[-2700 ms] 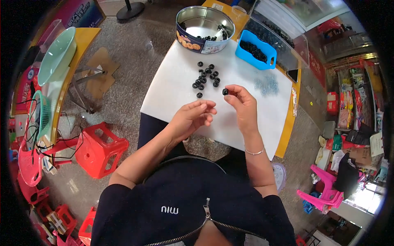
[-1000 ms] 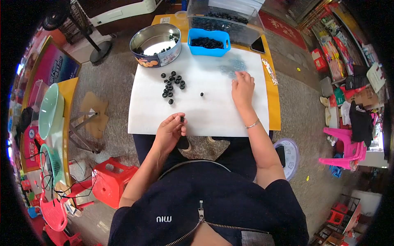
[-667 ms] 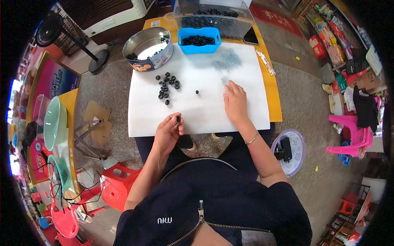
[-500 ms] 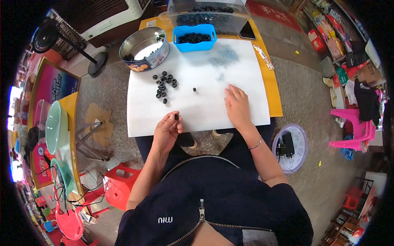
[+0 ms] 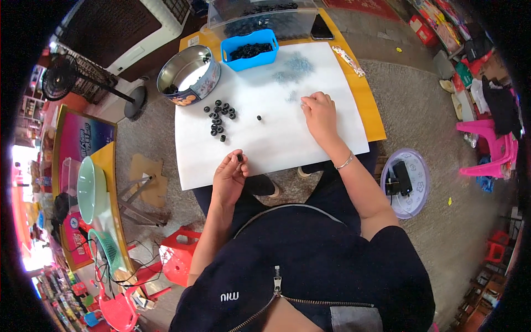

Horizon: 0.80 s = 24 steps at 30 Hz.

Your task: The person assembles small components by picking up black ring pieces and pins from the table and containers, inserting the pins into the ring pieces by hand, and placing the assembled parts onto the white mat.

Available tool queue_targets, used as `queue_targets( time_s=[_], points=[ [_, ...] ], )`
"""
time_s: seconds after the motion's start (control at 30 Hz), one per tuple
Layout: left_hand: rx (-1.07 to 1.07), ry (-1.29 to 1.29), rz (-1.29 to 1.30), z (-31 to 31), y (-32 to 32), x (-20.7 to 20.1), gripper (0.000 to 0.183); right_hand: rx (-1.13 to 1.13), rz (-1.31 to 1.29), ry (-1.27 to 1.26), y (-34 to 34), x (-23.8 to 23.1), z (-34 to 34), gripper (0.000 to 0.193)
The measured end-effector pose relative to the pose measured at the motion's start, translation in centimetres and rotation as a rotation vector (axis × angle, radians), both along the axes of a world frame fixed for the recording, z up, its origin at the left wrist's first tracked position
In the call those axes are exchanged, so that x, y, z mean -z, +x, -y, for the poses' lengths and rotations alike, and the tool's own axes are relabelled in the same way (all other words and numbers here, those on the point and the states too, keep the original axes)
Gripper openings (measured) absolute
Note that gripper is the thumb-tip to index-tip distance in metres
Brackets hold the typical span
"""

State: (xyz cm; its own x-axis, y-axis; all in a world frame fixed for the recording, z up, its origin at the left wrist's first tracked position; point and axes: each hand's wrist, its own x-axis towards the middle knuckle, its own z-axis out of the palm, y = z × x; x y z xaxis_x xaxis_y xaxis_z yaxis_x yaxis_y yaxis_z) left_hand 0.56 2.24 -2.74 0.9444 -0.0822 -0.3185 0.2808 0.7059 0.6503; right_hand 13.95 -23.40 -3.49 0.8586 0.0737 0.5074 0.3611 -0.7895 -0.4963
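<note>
The right hand, flatter earlier, now pinches beside tiny bluish pieces, perhaps picking one up, though I cannot tell; the left hand still pinches a black piece.

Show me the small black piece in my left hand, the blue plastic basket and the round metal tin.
Small black piece [image 5: 240, 158], head view: its exposed side.
Blue plastic basket [image 5: 253, 61], head view: its near outer wall.
Round metal tin [image 5: 204, 87], head view: its printed outer wall.
</note>
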Motion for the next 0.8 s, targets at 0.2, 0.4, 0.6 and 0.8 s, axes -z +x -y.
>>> queue_targets(
  time_s=[0.2,0.4,0.6,0.8],
  points=[
    [-0.033,-0.032,-0.03,0.3,-0.4,-0.5,0.024,-0.122,-0.153,0.304,-2.3,-1.0,-0.4,0.01],
    [0.087,-0.032,-0.046,3.2,0.6,-2.5,0.025,-0.36,-0.337,0.559,-8.1,-6.4,-3.1,0.008],
    [0.118,-0.05,-0.031,4.0,0.6,-2.6,0.022,-0.476,-0.183,0.37,-9.3,-7.0,-4.5,0.006],
    [0.124,0.004,0.02,3.4,0.1,-1.8,0.025,-0.54,-0.086,0.194,-9.7,-7.1,-5.3,0.005]
  ],
)
